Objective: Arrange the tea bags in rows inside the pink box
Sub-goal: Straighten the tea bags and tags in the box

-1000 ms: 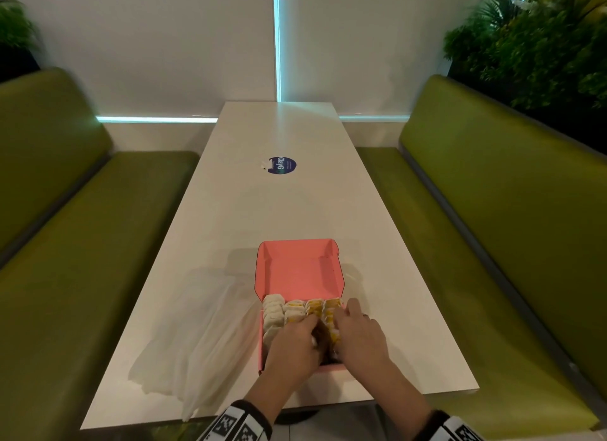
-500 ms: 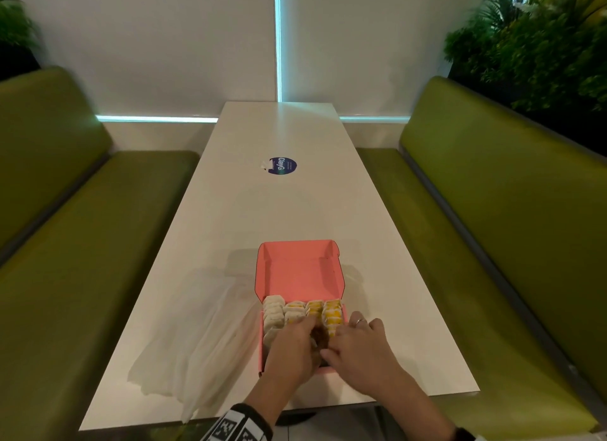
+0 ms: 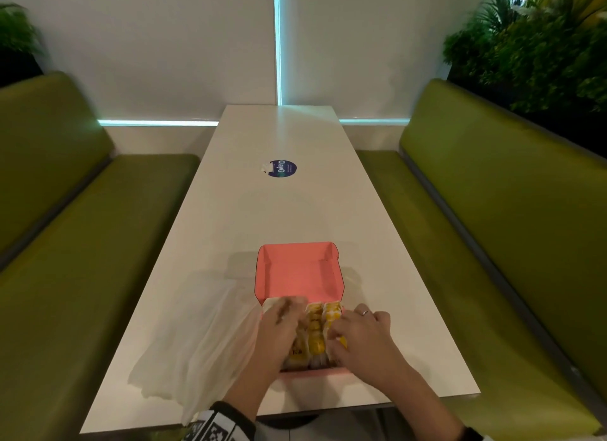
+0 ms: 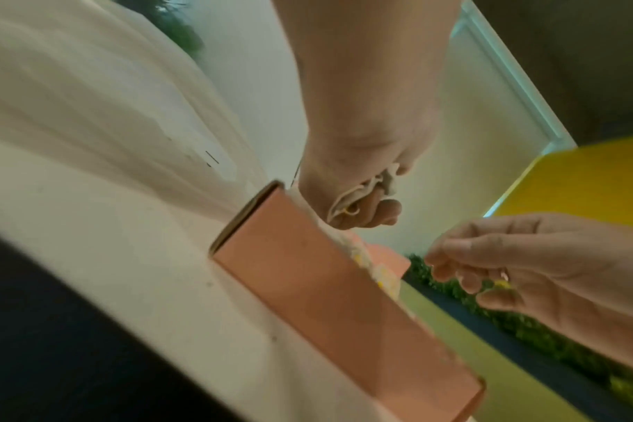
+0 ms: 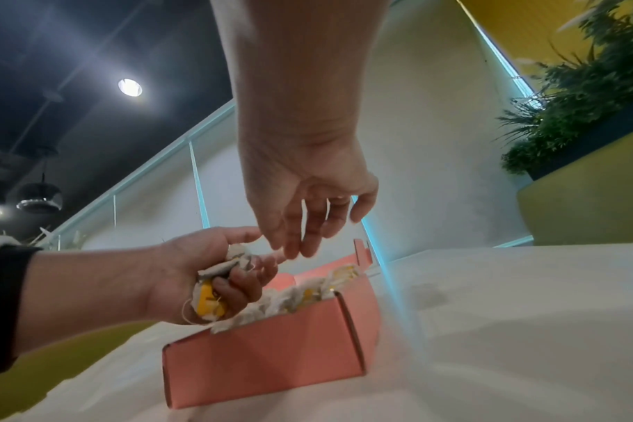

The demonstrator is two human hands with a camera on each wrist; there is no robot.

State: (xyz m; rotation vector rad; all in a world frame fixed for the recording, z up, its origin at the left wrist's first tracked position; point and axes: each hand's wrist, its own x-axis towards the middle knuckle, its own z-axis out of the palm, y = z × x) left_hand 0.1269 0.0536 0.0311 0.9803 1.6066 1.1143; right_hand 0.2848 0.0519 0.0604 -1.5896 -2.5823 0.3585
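Head view shows a long white table (image 3: 269, 211) between green benches (image 3: 492, 243), with a crumpled clear plastic bag (image 3: 197, 342) lying just left of the pink box (image 3: 297, 273). That box sits near the table's close edge, its lid standing open at the far side, and rows of tea bags (image 3: 317, 329) with yellow tags fill its base. Over the box's left part, the left hand (image 5: 214, 274) is clenched around a bunch of tea bags, white paper and a yellow tag showing between its curled fingers. Over the right part, the right hand (image 5: 308, 200) hangs loose, fingers (image 5: 309, 228) relaxed and pointing down, gripping nothing.
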